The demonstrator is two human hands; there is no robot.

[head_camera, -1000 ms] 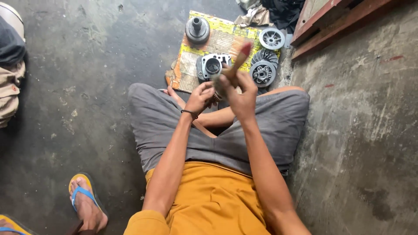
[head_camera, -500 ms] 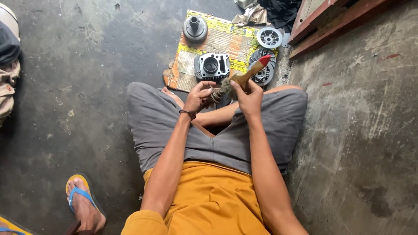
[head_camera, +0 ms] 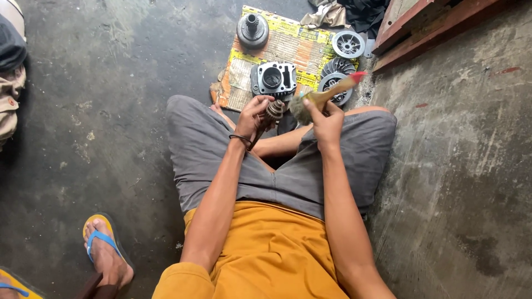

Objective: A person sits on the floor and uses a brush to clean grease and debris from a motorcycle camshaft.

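Note:
I sit cross-legged on a concrete floor. My left hand [head_camera: 256, 113] grips a small dark metal gear part [head_camera: 274, 109] in front of my knees. My right hand [head_camera: 326, 119] holds a paintbrush [head_camera: 324, 95] with a wooden handle and a red tip; its dirty bristles touch the gear part. Just beyond my hands, a grey engine cylinder block [head_camera: 273, 78] lies on a piece of yellow printed cardboard [head_camera: 288, 44].
On the cardboard also lie a round clutch hub [head_camera: 252, 29] at the far left, a finned wheel [head_camera: 348, 44] and round clutch discs [head_camera: 334, 73] at the right. Rags [head_camera: 332, 12] and a red wooden step [head_camera: 426, 27] lie beyond. Another person's sandalled foot [head_camera: 105, 254] is at lower left.
My right hand has lowered and tilted the brush so its bristles meet the gear part. My left hand stays on the part. The view has shifted slightly.

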